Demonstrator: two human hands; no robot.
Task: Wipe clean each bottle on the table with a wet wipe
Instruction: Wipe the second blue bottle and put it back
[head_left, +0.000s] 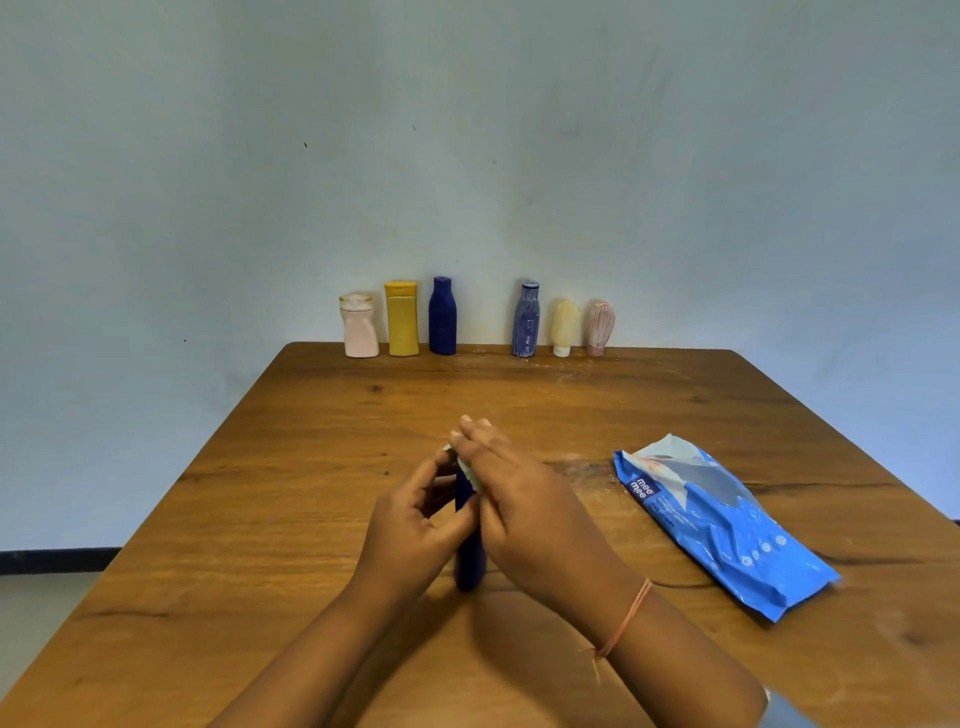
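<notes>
A dark blue bottle (469, 564) stands upright on the wooden table (291, 499) between my hands. My left hand (415, 530) grips its left side. My right hand (524, 499) presses a pale wet wipe (467, 467) against the bottle's upper right side, hiding most of the bottle's top. Along the far edge stand several more bottles: a pink one (359, 325), a yellow one (401, 318), a dark blue one (442, 315), a streaked blue one (526, 318), a cream one (564, 328) and a small pink one (600, 328).
A blue wet-wipe pack (722, 519) lies flat on the table to the right of my hands. A gap separates the dark blue and streaked blue bottles in the back row. A pale wall rises directly behind the table.
</notes>
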